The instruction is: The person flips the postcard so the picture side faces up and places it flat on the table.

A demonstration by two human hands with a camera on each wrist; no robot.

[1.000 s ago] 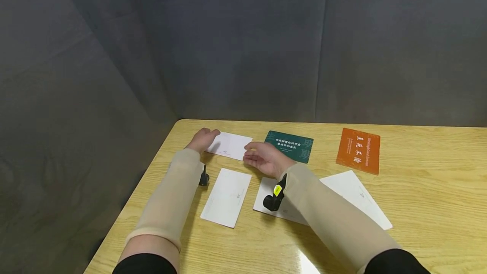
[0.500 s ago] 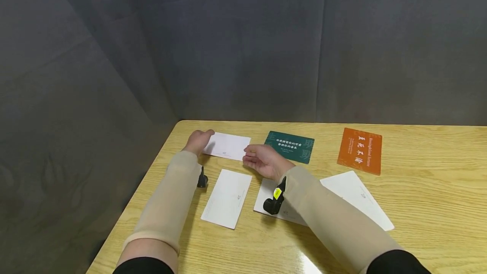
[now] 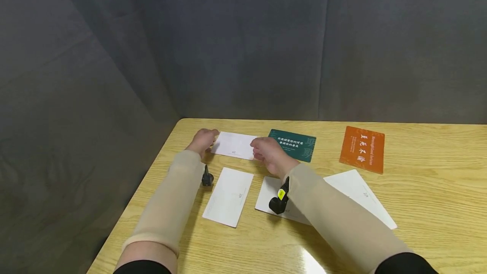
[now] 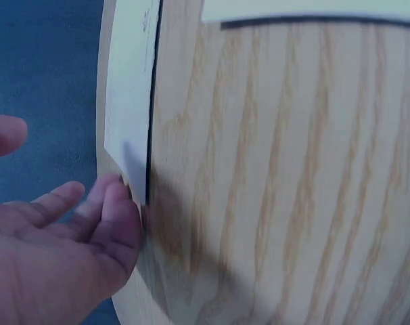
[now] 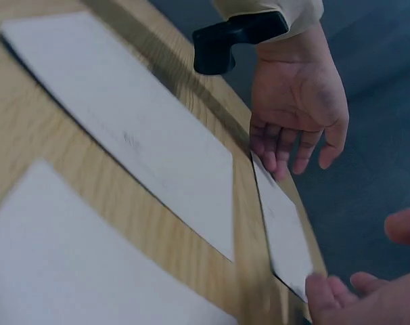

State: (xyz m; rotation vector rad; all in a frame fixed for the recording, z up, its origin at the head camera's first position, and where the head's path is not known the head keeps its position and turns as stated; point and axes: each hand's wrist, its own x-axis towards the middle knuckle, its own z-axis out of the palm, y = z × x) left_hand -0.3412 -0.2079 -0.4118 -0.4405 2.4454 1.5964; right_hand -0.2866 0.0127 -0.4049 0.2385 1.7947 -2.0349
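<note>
On the near bench (image 3: 236, 248), flat and seemingly left to do: left card (image 3: 228, 198), middle card (image 3: 266, 194) and right card (image 3: 363, 193), all white side up, the last two partly behind the right forearm (image 3: 335, 217).

Farther back, in work: far card (image 3: 233, 145), white side up, between left hand (image 3: 201, 141) and right hand (image 3: 272, 155). Both loosely bent, thumbs apart, nothing pinched; cannot tell about contact. Judged midway: framed, not lifted.

Beyond, apparently done: green card (image 3: 294, 143), orange card (image 3: 362, 150).

Since the earlier frame, a slight rightward slide of far card and both hands, toward green card.
</note>
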